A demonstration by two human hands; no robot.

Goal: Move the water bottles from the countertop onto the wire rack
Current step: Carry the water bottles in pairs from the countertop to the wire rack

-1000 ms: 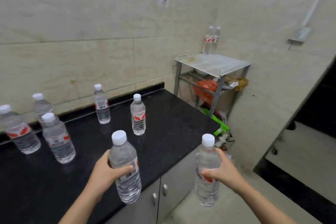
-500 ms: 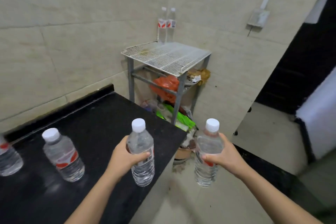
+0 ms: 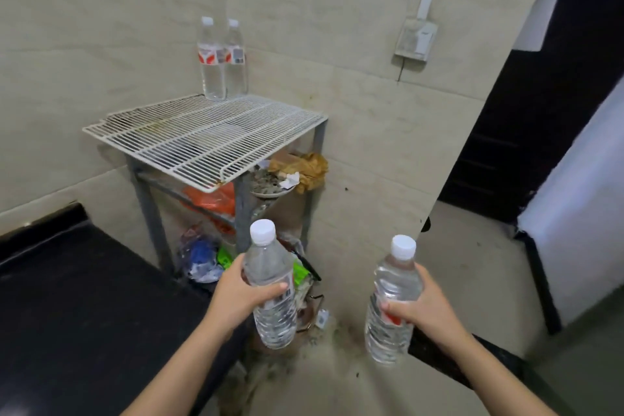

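Bottles [image 3: 266,263] [image 3: 395,280] in left hand [image 3: 236,297], right hand [image 3: 425,311] — label print unreadable.

No wording can be read. Blurred labels are carried by the two bottles [image 3: 216,59] at the back of the wire rack [image 3: 209,142], and by the left held bottle [image 3: 273,280] and right held bottle [image 3: 393,287] before it.

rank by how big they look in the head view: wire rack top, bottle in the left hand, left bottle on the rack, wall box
1. wire rack top
2. bottle in the left hand, enlarged by nearness
3. left bottle on the rack
4. wall box, close to 3 in area
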